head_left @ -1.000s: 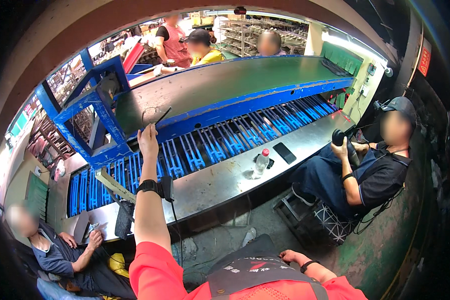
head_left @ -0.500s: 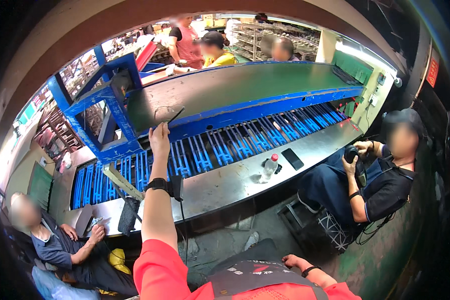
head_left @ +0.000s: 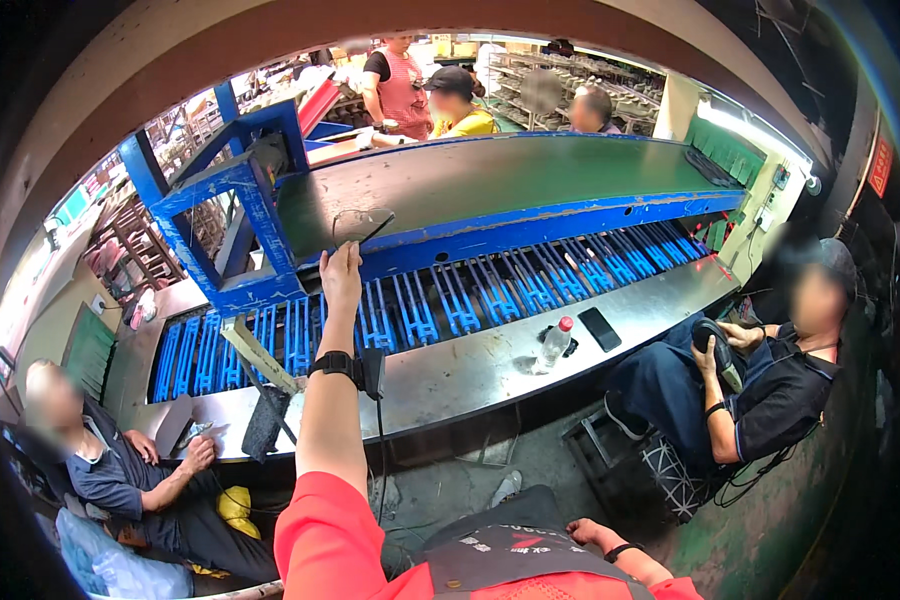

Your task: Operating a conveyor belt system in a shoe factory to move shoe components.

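My left hand (head_left: 342,268) reaches out at arm's length to the near edge of the green belt. Its fingers are closed on what looks like a pair of eyeglasses (head_left: 378,229); a thin dark loop and a thicker black arm stick out above the fingertips. Part of it is hidden by the hand. Down by the lap, my right hand (head_left: 588,531) rests beside the dark apron (head_left: 510,545), fingers loosely apart and holding nothing that I can see.
Below the belt (head_left: 530,165) runs a row of blue metal rods (head_left: 460,300). A clear bottle (head_left: 553,348) and a black phone (head_left: 599,329) lie on the metal ledge (head_left: 450,375). A seated person at right holds a dark shoe (head_left: 715,350); another person sits at left.
The whole view has shifted, so the bench appears slightly right and lower. My left hand stays at the belt edge with the eyeglasses. The person at right has turned the shoe.
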